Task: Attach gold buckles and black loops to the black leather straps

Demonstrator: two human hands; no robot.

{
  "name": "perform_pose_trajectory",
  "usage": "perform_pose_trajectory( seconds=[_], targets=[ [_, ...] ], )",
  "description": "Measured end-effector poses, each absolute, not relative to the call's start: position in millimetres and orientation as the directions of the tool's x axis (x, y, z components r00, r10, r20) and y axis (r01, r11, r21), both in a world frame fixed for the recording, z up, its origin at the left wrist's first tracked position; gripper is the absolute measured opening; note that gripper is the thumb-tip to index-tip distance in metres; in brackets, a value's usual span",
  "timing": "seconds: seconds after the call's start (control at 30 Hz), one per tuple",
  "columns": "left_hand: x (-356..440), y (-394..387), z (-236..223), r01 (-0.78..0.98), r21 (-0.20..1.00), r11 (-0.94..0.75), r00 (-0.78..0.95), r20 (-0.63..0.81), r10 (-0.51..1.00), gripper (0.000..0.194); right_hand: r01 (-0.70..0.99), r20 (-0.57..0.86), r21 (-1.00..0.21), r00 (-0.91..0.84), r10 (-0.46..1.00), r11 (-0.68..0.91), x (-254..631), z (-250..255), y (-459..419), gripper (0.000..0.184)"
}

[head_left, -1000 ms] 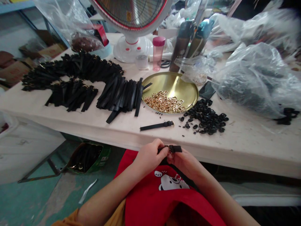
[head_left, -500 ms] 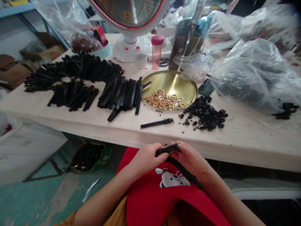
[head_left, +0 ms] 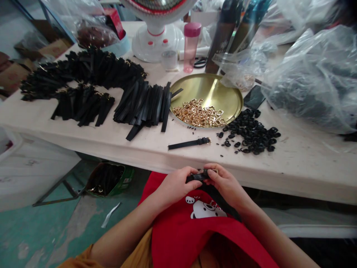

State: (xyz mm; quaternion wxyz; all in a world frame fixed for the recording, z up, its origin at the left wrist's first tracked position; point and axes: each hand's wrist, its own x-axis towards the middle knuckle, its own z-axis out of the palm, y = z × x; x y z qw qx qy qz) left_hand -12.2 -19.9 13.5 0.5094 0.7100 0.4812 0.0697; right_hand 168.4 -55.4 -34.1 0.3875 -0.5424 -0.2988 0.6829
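Over my lap, my left hand [head_left: 180, 185] and my right hand [head_left: 223, 182] are both closed on a short black strap [head_left: 198, 176] with a gold buckle at its right end. The left fingers pinch its left part; the right thumb and fingers grip it by the buckle. Just beyond my hands, a similar black buckled strap [head_left: 189, 143] lies on the table. Behind that is a round gold tray [head_left: 220, 89] with a heap of gold buckles [head_left: 198, 113]. A pile of small black loops [head_left: 252, 134] lies at the tray's right.
Stacked flat black strips [head_left: 145, 106] and heaps of buckled straps [head_left: 83, 67] cover the table's left side. A fan [head_left: 157, 41], a pink bottle [head_left: 191, 48] and a clear plastic bag [head_left: 320, 85] stand farther back. A green bag [head_left: 122, 180] sits on the floor.
My right fingers have shifted over the buckle end, and the strap is held more level. The view has tilted downward slightly, so the table items sit higher in the picture.
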Motion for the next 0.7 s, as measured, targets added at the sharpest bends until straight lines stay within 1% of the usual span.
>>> perform_pose_trajectory(
  seconds=[0.07,0.13,0.2,0.3,0.4,0.53,0.6,0.7],
  targets=[
    [-16,-18,13,0.65,0.76,0.004,0.523,-0.451,0.723,0.029,-0.142,-0.486,-0.858,-0.086,0.87,-0.493,167,-35,-55,0.027],
    [-17,-17,12,0.658,0.753,0.018,0.522,-0.473,0.71,0.026,-0.042,-0.458,-0.885,-0.098,0.884,-0.463,164,-34,-54,0.026],
    [-16,-17,11,0.644,0.765,0.011,0.525,-0.452,0.721,0.025,0.029,-0.449,-0.893,-0.147,0.881,-0.45,162,-32,-54,0.027],
    [-13,-18,10,0.643,0.765,-0.03,0.54,-0.425,0.726,0.027,0.079,-0.467,-0.884,-0.207,0.859,-0.462,163,-31,-56,0.028],
    [-13,-20,8,0.658,0.75,-0.069,0.571,-0.437,0.694,0.029,0.134,-0.451,-0.892,-0.188,0.873,-0.432,166,-33,-61,0.026],
    [-16,-22,3,0.697,0.715,-0.059,0.562,-0.492,0.665,0.028,0.247,-0.334,-0.92,-0.09,0.938,-0.304,164,-35,-67,0.019],
    [-16,-24,2,0.696,0.716,-0.059,0.568,-0.499,0.655,0.03,0.324,-0.242,-0.925,-0.105,0.965,-0.197,160,-34,-68,0.015],
    [-13,-27,1,0.677,0.73,-0.092,0.583,-0.456,0.672,0.027,0.408,-0.13,-0.912,-0.181,0.975,-0.046,157,-33,-71,0.014]
  ],
)
